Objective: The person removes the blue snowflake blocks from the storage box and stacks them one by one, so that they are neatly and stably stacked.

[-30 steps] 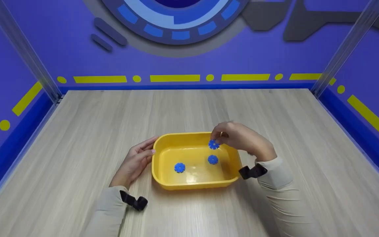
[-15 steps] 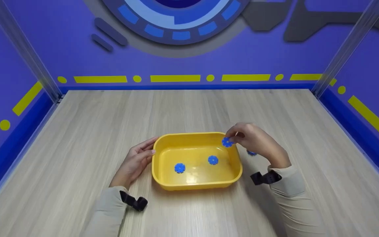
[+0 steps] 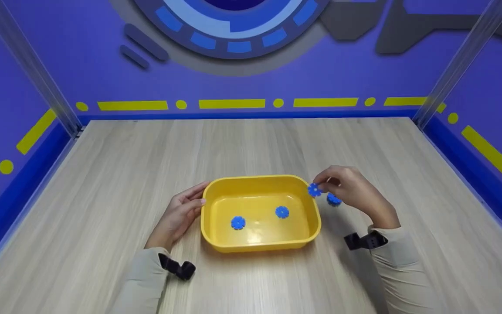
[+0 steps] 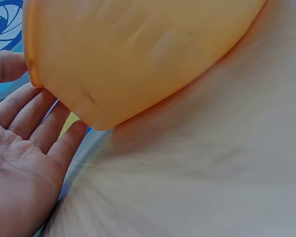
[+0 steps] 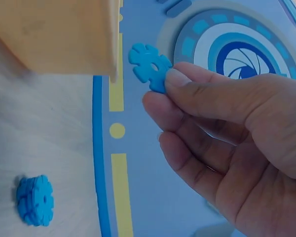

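My left hand (image 3: 178, 215) holds the left end of a yellow plastic bin (image 3: 259, 249), thumb at the rim and fingers against the outer wall. In the left wrist view, those fingers (image 4: 37, 111) press the bin's side. Between thumb and forefinger, my right hand (image 3: 352, 186) pinches a blue notched interlocking disc (image 5: 149, 64) with a hole in its middle. It is at the bin's upper right rim in the head view. Just below that hand, a small stack of similar blue discs (image 5: 35, 200) stands on the table, partly hidden in the head view.
Inside the bin, two blue discs lie flat and apart, a left disc (image 3: 238, 223) and a right disc (image 3: 282, 212). The wood-grain table (image 3: 155, 152) is bounded by blue walls (image 3: 251, 83) at the back and both sides.
My right hand has moved right with its disc, from over the bin's inside to its right rim. The disc stack has come into sight. My left hand and the bin stay put.
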The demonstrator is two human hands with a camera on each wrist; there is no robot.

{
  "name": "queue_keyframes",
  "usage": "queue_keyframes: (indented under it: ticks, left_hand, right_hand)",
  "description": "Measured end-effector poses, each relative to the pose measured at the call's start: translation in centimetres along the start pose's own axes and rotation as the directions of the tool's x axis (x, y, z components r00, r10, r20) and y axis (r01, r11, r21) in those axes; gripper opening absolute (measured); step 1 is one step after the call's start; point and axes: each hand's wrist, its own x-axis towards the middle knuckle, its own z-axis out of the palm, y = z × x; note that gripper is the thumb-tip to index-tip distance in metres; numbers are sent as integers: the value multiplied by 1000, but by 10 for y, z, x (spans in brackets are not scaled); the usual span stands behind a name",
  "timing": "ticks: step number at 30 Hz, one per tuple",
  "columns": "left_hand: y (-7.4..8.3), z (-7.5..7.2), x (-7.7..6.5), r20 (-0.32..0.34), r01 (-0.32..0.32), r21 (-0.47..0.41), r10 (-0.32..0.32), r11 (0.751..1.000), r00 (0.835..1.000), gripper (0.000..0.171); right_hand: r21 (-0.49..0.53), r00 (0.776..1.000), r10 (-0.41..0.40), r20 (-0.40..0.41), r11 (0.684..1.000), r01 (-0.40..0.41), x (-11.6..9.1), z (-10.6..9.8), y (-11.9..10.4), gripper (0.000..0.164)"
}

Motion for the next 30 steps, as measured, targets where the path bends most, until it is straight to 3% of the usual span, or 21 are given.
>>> queue_keyframes:
  ticks: [11,20,30]
  left_hand:
    - [0,0,0,-28,14,14,-14,1000,1000,61]
    - [2,1,0,-16,22,27,-22,999,1000,61]
    - [1,1,1,-20,12,19,-12,1000,1000,61]
  right_hand:
    - [39,997,82,8,996,-82,-4,-4,26,14]
    - [46,976,215,44,975,-217,-8,-7,48,16]
    - [44,953,292,77,954,-295,-11,-4,63,14]
